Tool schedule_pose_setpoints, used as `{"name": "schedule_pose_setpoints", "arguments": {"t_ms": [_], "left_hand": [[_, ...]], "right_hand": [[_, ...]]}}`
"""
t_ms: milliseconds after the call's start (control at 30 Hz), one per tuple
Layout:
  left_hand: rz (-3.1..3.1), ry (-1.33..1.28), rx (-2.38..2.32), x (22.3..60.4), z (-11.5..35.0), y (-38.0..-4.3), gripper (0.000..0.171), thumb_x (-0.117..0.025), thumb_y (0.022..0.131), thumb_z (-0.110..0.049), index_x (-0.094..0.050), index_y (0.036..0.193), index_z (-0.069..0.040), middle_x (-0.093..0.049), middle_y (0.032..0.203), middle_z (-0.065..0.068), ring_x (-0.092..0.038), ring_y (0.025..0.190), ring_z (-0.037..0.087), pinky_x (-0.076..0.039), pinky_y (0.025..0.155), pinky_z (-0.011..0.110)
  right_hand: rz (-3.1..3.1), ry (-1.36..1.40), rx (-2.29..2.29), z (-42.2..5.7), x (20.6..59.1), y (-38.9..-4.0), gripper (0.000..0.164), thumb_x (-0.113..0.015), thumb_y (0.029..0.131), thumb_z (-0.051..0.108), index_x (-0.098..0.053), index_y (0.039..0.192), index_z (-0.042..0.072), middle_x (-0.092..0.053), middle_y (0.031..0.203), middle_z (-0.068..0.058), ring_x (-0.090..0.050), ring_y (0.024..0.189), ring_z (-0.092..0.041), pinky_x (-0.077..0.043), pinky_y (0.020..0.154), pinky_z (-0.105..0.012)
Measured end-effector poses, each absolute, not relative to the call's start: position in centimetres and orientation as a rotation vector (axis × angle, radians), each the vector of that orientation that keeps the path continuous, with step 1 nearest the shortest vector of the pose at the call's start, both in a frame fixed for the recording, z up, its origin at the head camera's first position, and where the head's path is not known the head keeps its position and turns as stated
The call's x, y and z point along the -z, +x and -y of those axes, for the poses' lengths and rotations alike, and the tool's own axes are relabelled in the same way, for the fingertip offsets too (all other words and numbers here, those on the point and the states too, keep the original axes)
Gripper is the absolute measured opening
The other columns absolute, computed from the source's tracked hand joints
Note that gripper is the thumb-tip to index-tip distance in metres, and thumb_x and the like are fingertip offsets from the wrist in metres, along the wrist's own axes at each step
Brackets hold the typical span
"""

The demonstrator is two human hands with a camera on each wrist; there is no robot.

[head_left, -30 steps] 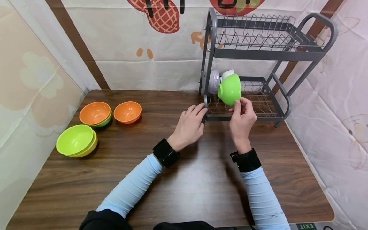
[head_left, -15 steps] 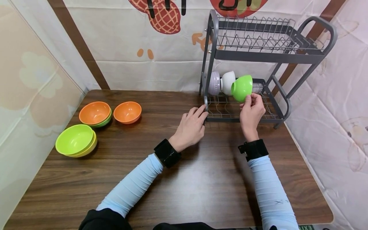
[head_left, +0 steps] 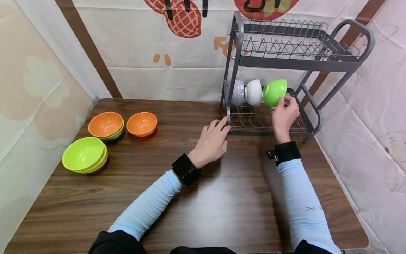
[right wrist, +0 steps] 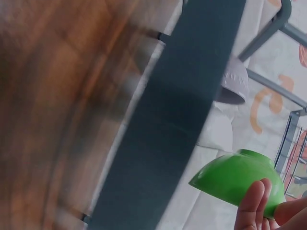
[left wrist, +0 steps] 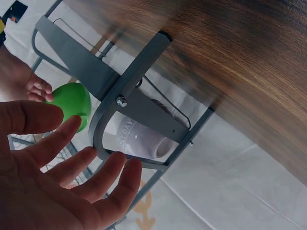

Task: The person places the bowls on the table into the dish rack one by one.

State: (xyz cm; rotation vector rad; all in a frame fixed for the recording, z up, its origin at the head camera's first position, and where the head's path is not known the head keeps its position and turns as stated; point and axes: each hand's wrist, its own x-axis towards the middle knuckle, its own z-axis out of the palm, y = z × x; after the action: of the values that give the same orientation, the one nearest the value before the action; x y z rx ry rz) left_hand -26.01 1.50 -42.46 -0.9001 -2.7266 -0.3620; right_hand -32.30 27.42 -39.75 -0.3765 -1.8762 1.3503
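Note:
My right hand (head_left: 285,114) pinches the rim of a bright green bowl (head_left: 274,92), which is tipped on its side over the lower tier of a grey dish rack (head_left: 269,133). In the right wrist view thumb and fingers grip the edge of the green bowl (right wrist: 235,177). To its left on that tier, a white bowl (head_left: 253,92) and a lilac bowl (head_left: 238,92) stand on edge in a row. My left hand (head_left: 210,141) has its fingertips at the rack's front left post. Its fingers are spread and relaxed in the left wrist view, holding nothing.
At the table's left, an orange bowl (head_left: 105,124) sits in a green one, and a lime bowl (head_left: 81,153) in a yellow one. Another orange bowl (head_left: 141,124) stands beside them. The rack's upper wire tier (head_left: 285,42) overhangs the lower one. Cloth walls surround the table.
My right hand has carried the green bowl rightward and slightly back along the lower tier, uncovering the white bowl. The left hand has stayed nearly still by the post.

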Motion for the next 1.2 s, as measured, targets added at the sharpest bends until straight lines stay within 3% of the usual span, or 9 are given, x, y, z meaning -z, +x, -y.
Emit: {"name": "schedule_pose_setpoints", "arguments": {"t_ms": [400, 600, 733, 900, 1200], "left_hand": [[2.755, -0.919, 0.316, 42.3, -1.2, -25.5, 0.04, -0.057, 0.102, -0.015, -0.063, 0.142, -0.013, -0.03, 0.17, 0.007, -0.044, 0.14, 0.033, -0.047, 0.096, 0.05], [2.739, -0.926, 0.33, 42.5, -1.0, -25.6, 0.037, -0.054, 0.102, -0.012, -0.065, 0.137, -0.013, -0.03, 0.17, 0.007, -0.045, 0.138, 0.033, -0.047, 0.095, 0.049], [2.721, -0.926, 0.309, 42.5, -0.8, -25.6, 0.033, -0.054, 0.102, -0.012, -0.068, 0.132, -0.013, -0.031, 0.17, 0.006, -0.046, 0.137, 0.033, -0.048, 0.092, 0.048], [2.711, -0.935, 0.293, 42.5, -0.7, -25.5, 0.031, -0.054, 0.103, -0.013, -0.07, 0.129, -0.013, -0.032, 0.17, 0.006, -0.047, 0.136, 0.033, -0.048, 0.09, 0.047], [2.727, -0.924, 0.293, 42.3, -0.5, -25.5, 0.03, -0.056, 0.103, -0.014, -0.07, 0.129, -0.014, -0.031, 0.17, 0.005, -0.046, 0.137, 0.033, -0.048, 0.092, 0.047]], "right_hand": [[2.089, -0.522, -1.395, -29.4, 38.8, -35.1, 0.03, -0.053, 0.111, 0.02, -0.067, 0.125, -0.002, -0.066, 0.094, -0.008, -0.065, 0.059, -0.006, -0.051, 0.056, -0.015], [2.182, -0.5, -1.416, -30.8, 38.3, -36.7, 0.035, -0.052, 0.111, 0.017, -0.069, 0.127, -0.008, -0.067, 0.097, -0.015, -0.067, 0.055, -0.006, -0.054, 0.055, -0.019], [2.249, -0.52, -1.409, -31.1, 38.1, -37.4, 0.035, -0.053, 0.11, 0.018, -0.071, 0.126, -0.007, -0.07, 0.084, -0.008, -0.066, 0.052, -0.003, -0.053, 0.053, -0.018], [2.304, -0.547, -1.395, -31.4, 38.4, -38.0, 0.034, -0.053, 0.109, 0.017, -0.072, 0.125, -0.006, -0.064, 0.061, 0.007, -0.063, 0.047, -0.001, -0.05, 0.05, -0.016], [2.387, -0.534, -1.374, -31.7, 38.5, -39.0, 0.038, -0.052, 0.109, 0.02, -0.069, 0.131, -0.006, -0.064, 0.062, 0.007, -0.062, 0.048, 0.0, -0.053, 0.052, -0.018]]}}
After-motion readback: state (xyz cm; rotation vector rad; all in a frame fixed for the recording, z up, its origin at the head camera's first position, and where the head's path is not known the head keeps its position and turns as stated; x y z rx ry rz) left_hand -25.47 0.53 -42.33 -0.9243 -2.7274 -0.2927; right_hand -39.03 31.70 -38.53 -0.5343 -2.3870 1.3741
